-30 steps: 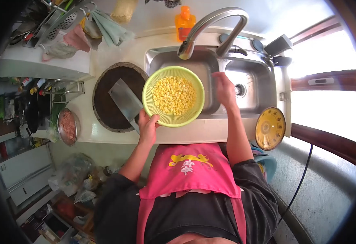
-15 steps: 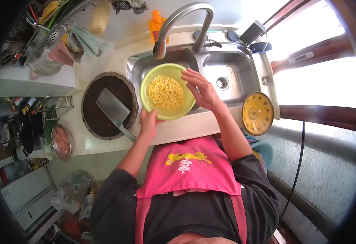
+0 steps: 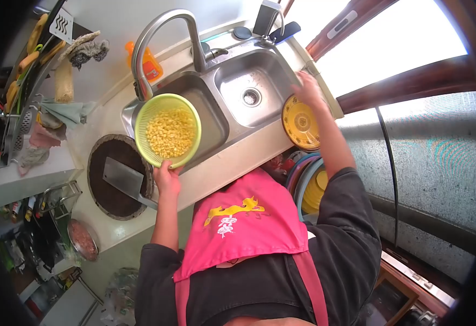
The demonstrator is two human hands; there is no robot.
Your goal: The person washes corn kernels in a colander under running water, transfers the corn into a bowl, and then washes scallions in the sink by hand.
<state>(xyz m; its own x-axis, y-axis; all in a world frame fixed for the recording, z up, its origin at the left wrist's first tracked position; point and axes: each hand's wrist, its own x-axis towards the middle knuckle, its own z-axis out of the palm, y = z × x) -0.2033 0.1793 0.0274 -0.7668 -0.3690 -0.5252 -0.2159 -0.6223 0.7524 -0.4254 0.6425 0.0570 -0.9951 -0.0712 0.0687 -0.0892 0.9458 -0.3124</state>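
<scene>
A yellow-green colander (image 3: 194,146) full of yellow corn kernels (image 3: 170,133) hangs over the left sink basin, slightly tilted. My left hand (image 3: 167,179) grips its near rim, with the thumb on the edge and the other fingers hidden below. At the right end of the counter, my right hand (image 3: 307,91) reaches over the far rim of a yellow patterned bowl (image 3: 301,124). The fingers of that hand look spread and a little blurred; whether they touch the bowl is unclear.
A cleaver (image 3: 123,176) lies on the round chopping board (image 3: 99,190) at left. The faucet (image 3: 164,19) arches over the double sink (image 3: 232,127). Behind it stands an orange bottle (image 3: 150,66). Stacked basins (image 3: 298,179) sit below the counter, and a bowl of minced meat (image 3: 83,239) is further left.
My right hand has left the colander's side and moved right to the yellow bowl. My left hand keeps hold of the colander. The whole view has turned and shifted.
</scene>
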